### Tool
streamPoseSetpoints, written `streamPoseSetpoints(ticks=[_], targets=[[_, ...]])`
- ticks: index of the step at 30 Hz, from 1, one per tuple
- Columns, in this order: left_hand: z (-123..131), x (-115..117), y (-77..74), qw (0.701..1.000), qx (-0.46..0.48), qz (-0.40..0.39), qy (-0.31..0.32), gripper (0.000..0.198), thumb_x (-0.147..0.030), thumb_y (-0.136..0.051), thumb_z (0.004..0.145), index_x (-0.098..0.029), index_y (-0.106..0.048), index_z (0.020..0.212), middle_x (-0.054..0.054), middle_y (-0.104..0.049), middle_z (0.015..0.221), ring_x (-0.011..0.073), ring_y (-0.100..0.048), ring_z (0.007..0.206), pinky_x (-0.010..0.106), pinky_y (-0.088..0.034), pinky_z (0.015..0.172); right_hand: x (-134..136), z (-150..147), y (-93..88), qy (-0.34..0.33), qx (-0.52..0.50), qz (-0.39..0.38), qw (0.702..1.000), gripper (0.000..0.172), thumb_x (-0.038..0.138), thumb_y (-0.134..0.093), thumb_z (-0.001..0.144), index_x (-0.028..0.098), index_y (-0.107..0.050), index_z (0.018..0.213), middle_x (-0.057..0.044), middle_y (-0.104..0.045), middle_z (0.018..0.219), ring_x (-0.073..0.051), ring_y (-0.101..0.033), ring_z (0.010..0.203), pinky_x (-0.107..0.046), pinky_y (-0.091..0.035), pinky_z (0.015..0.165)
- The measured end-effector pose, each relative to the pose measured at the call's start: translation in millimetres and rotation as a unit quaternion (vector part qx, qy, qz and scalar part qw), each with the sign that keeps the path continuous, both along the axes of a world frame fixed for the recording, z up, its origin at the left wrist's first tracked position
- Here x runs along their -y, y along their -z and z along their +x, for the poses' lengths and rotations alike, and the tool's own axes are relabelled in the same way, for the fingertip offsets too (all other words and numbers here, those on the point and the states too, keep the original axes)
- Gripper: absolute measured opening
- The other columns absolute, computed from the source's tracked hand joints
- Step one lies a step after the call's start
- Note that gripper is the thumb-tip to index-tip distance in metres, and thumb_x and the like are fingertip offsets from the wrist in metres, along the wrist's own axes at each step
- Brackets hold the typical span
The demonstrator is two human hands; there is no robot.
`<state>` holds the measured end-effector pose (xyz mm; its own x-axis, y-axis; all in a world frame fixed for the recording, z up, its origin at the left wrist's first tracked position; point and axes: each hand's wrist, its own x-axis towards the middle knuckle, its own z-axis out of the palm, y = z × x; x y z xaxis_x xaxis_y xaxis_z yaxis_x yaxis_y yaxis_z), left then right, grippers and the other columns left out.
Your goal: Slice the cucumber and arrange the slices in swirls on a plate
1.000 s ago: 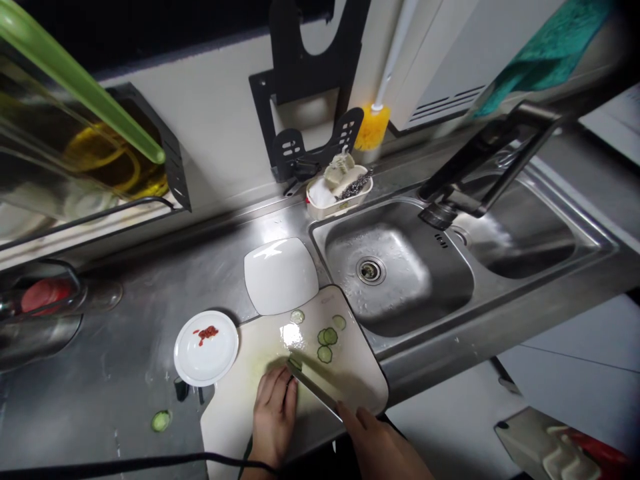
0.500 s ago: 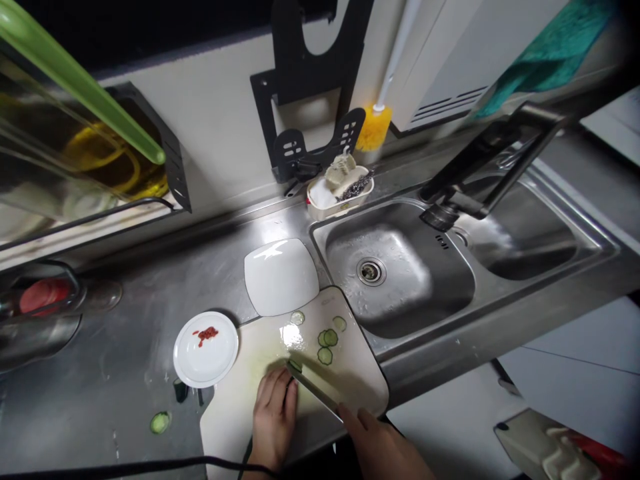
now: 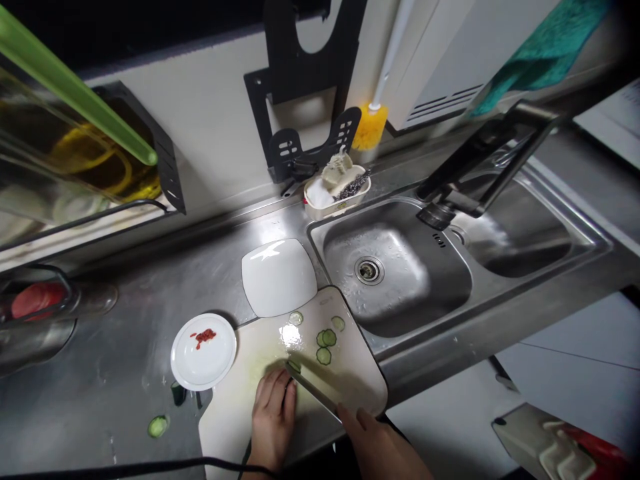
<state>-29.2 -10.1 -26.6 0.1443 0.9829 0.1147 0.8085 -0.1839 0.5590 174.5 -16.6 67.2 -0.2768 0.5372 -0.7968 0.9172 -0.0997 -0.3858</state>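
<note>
A pale cutting board (image 3: 240, 413) lies on the steel counter beside the sink. My left hand (image 3: 273, 417) presses down on a cucumber, only its green end (image 3: 295, 365) showing past the fingertips. My right hand (image 3: 375, 440) grips the handle of a knife (image 3: 313, 390), whose blade rests against the cucumber end. Several cut cucumber slices (image 3: 325, 340) lie on the board's far part.
A round white plate (image 3: 220, 363) with red bits sits left of the board, a square white plate (image 3: 278, 277) behind it. A stray cucumber slice (image 3: 157, 425) lies on the counter. The sink (image 3: 400, 267) and black tap (image 3: 470, 173) are to the right. A black cable (image 3: 100, 467) crosses near me.
The view has shifted slightly. Both hands, the knife and the cucumber stay in nearly the same place.
</note>
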Motion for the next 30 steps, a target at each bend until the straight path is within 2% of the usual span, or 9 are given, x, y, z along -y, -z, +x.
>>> streamPoseSetpoints(ticks=[4,12,19,30], targets=[[0.8,-1.0,-1.5,1.0,0.003,-0.006,-0.004,0.022,-0.022,-0.047,0.09,-0.02,-0.064,0.104,0.008,-0.069,0.102,0.021,-0.063,0.1,0.04,-0.051,0.09,2.8,0.2,2.8,0.014,-0.003,0.02,1.0,0.068,-0.006,-0.038,0.071,0.022,-0.049,0.132,-0.01,-0.068,0.104,-0.021,-0.067,0.084,-0.025,-0.046,0.067],[1.4,-1.7,-1.6,1.0,0.005,0.001,-0.004,0.02,-0.022,-0.048,0.089,-0.02,-0.065,0.1,0.007,-0.069,0.101,0.0204,-0.063,0.099,0.038,-0.052,0.089,-0.3,-1.8,1.0,-0.009,0.001,0.037,0.999,0.065,-0.009,-0.037,0.071,0.019,-0.051,0.128,-0.01,-0.067,0.103,-0.021,-0.066,0.083,-0.024,-0.044,0.065],[0.8,-1.7,0.5,1.0,-0.006,0.013,0.0,0.018,-0.021,-0.049,0.089,-0.019,-0.064,0.099,0.006,-0.069,0.099,0.0197,-0.063,0.097,0.036,-0.052,0.089,-5.7,-4.9,2.5,-0.022,-0.004,0.028,0.999,0.06,-0.007,-0.034,0.074,0.016,-0.052,0.127,-0.011,-0.068,0.102,-0.022,-0.067,0.085,-0.025,-0.046,0.067],[0.1,-0.8,1.6,1.0,-0.007,0.017,0.006,0.019,-0.019,-0.048,0.089,-0.017,-0.064,0.1,0.007,-0.069,0.101,0.0195,-0.062,0.1,0.036,-0.049,0.091,-20.3,-13.3,-8.6,-0.029,0.003,-0.013,1.0,0.056,-0.005,-0.032,0.077,0.016,-0.053,0.124,-0.012,-0.067,0.106,-0.023,-0.066,0.089,-0.028,-0.051,0.074]])
